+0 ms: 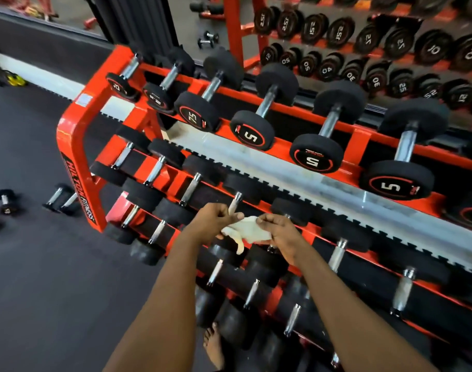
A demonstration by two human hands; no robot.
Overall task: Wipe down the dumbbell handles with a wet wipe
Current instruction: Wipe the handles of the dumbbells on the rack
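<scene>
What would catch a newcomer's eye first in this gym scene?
Probably the bright red rack filling the middle of the view, its tiers lined with black dumbbells that have shiny metal handles. Next, low in the centre, the left hand and right hand hold a crumpled white wet wipe between them over the rack's lower tiers.

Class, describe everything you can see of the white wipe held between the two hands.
The white crumpled wet wipe looks like soft, thin fabric, bunched into folds rather than spread flat. It stretches roughly level between the left hand and the right hand, each pinching one end, and a twisted tail hangs from its underside. It is held in front of the red metal dumbbell rack.
</scene>
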